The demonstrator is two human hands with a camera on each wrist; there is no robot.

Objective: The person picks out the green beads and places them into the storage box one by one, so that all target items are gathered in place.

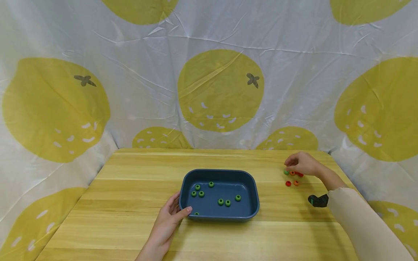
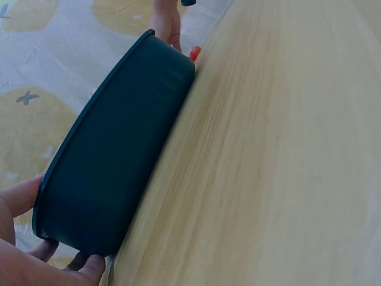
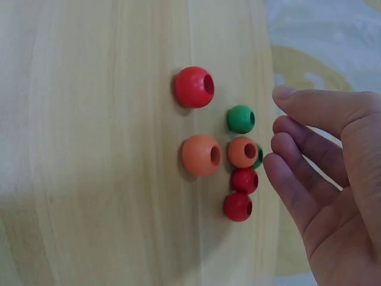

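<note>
My left hand (image 1: 164,221) grips the left end of a dark blue rectangular tray (image 1: 222,218), thumb over the rim and fingers against the outer wall. Several green beads (image 1: 227,203) with holes lie spread in the tray. To the right on the table, my right hand (image 1: 303,164) hovers beside a small group of beads. In the right wrist view its thumb and fingers stand apart, with nothing seen between them. Nearest to the fingers are a green bead (image 3: 240,119), an orange bead (image 3: 242,152) and two red ones. Another green bead is partly hidden behind the orange one.
Closer to me lie a red bead (image 1: 288,183) and an orange bead (image 1: 296,183). A black device (image 1: 318,200) sits at the right wrist. The wooden table (image 1: 124,203) ends at a white curtain (image 1: 140,72) with yellow fruit prints.
</note>
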